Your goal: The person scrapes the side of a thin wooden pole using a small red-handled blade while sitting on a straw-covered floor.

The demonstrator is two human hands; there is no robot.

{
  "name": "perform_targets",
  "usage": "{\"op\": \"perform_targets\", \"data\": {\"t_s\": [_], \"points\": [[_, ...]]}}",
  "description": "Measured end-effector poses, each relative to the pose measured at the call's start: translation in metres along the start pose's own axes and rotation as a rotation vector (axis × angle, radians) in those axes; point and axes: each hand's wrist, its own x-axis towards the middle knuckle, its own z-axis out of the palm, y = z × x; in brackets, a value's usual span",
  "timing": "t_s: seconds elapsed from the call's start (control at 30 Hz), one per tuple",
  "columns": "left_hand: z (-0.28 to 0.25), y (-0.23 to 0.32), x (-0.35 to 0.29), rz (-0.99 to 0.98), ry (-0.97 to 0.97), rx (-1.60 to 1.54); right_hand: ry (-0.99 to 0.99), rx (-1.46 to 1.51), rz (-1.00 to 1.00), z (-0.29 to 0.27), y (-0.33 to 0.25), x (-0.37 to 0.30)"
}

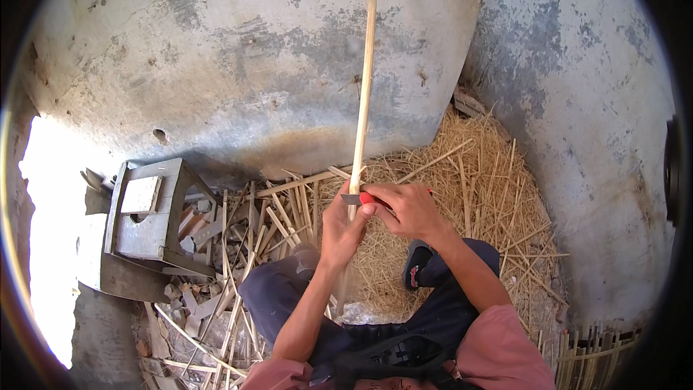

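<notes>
A long pale wooden stick (366,79) rises from between my hands and runs up past the top edge of the view. My left hand (338,231) is closed around its lower part. In my right hand (410,211) is a knife with a red handle (368,198), the fingers wrapped over the grip. Its short grey blade (351,199) lies across the stick, just above my left thumb. Below my hands the stick's lower end is blurred and partly hidden.
A worn wooden stool (148,209) stands at the left beside rubble (195,303). Split sticks (289,209) and a heap of straw-like shavings (498,195) cover the floor around my bent legs. Peeling walls (274,65) close in ahead and right. A slatted piece (592,357) sits lower right.
</notes>
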Motion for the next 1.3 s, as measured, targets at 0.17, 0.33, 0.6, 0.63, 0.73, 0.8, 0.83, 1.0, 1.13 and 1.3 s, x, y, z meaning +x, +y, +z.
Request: {"op": "perform_targets", "data": {"t_s": [0.17, 0.33, 0.6, 0.63, 0.73, 0.8, 0.83, 1.0, 1.13, 1.3], "points": [[0.003, 0.001, 0.002, 0.096, 0.009, 0.015, 0.028, -0.021, -0.029, 0.0, -0.003, 0.003], [0.003, -0.001, 0.002, 0.09, 0.019, 0.013, 0.042, -0.037, -0.041, 0.002, -0.002, 0.001], [0.003, -0.003, 0.001, 0.072, 0.038, 0.024, 0.053, -0.104, -0.058, 0.002, -0.003, 0.001], [0.004, -0.001, 0.001, 0.073, 0.036, 0.021, 0.056, -0.113, -0.06, 0.002, -0.002, 0.001], [0.004, 0.0, 0.001, 0.081, 0.034, 0.021, 0.052, -0.138, -0.056, 0.001, -0.004, 0.001], [0.004, -0.001, 0.002, 0.099, 0.038, 0.033, 0.048, -0.156, -0.054, 0.001, -0.005, 0.0], [0.004, -0.003, 0.002, 0.113, 0.042, 0.044, 0.049, -0.166, -0.057, 0.002, -0.004, 0.0], [0.003, -0.012, 0.002, 0.079, 0.094, 0.065, 0.156, -0.128, -0.025, 0.006, -0.01, 0.004], [0.002, -0.003, 0.004, 0.119, 0.081, 0.146, 0.133, -0.11, 0.004, 0.003, -0.01, 0.005], [0.003, -0.003, 0.002, 0.095, 0.118, 0.128, 0.061, -0.037, 0.06, 0.002, -0.007, 0.007]]}}
